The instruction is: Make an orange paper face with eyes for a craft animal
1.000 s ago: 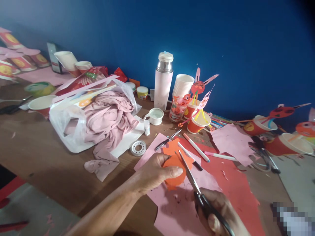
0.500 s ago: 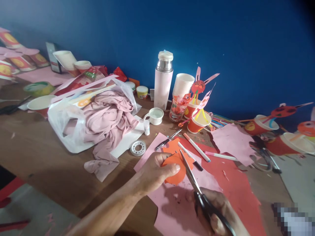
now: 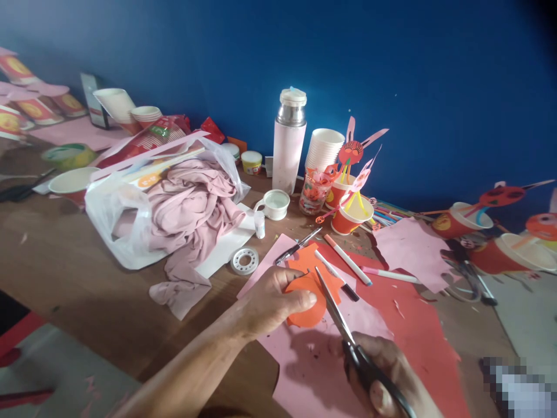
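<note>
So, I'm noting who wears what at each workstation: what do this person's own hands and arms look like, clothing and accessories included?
Both the left hand and the right hand are ungloved. The left forearm is bare to the picture's edge, with no sleeve, watch or bracelet showing. The right arm is mostly out of view.

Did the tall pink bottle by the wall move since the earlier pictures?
No. Judged against the white mug, the pink bottle stands in the same spot, just behind it.
</note>
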{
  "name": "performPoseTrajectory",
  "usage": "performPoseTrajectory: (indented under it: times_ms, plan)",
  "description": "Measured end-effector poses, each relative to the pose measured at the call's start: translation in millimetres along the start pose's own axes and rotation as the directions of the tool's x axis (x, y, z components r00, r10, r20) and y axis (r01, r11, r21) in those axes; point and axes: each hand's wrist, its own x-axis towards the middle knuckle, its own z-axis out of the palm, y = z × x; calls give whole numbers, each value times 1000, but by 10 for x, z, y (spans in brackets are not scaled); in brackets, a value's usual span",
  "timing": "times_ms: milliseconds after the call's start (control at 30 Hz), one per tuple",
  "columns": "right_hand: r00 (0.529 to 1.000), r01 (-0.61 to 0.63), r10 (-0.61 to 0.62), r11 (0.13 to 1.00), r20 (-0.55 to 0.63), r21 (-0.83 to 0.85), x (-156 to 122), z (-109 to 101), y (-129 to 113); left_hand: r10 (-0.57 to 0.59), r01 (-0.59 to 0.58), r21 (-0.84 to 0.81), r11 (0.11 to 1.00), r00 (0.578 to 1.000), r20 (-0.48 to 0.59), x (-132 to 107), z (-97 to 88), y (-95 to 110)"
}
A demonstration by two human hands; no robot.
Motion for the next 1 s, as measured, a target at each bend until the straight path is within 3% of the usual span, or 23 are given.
performPoseTrajectory:
  times_ms: [467,1000]
  plan:
    - [1000,-10,10,998,-1,59,-25,28,-10,11,-11,14,1000,1000,11,-15,-47,-37]
    - [998,-32,34,999,60,-39,-14,-5,-4,-19,14,64,998,997,79,-13,-38,17]
